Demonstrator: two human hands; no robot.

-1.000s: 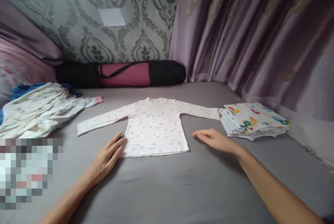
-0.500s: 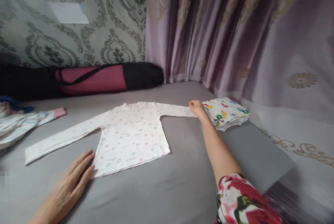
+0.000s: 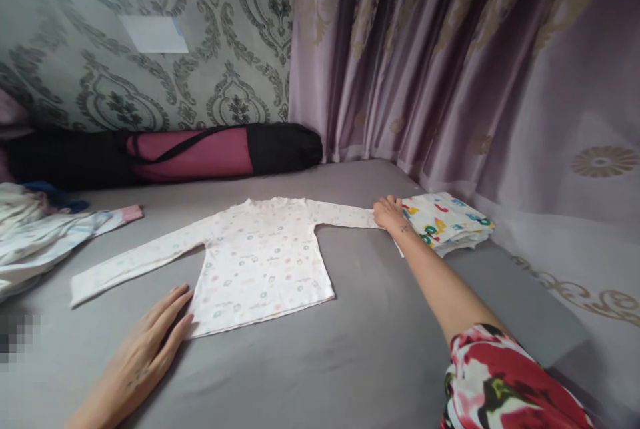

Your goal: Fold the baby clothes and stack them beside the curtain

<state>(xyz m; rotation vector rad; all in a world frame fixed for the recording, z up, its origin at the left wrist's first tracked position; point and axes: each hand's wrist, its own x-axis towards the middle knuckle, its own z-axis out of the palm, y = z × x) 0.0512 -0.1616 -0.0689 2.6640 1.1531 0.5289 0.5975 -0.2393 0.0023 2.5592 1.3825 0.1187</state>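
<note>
Since half a second earlier, little had shifted: the right hand [image 3: 389, 212] remained at the cuff of the shirt [image 3: 260, 266], and the view had swung slightly left. That hand was curled loosely over the sleeve end, its fingers closed on or against the fabric; whether it truly pinched the cuff could not be told. The left hand [image 3: 150, 342] lay flat and open on the grey sheet [image 3: 350, 362], fingertips touching the shirt's near-left hem corner.

The shirt was spread face down or face up, unclear which, in the middle of the sheet, both sleeves stretched out sideways. A folded stack [image 3: 450, 222] with coloured letters sat just beside the right hand, touching the cuff. Loose clothes [image 3: 45, 236] lay at far left, and a rolled mat [image 3: 190, 152] rested against the wall.

Judging from the pose, the sleeve would fold cleanest if lifted by the cuff and laid straight across the chest while the left palm pinned the hem.
</note>
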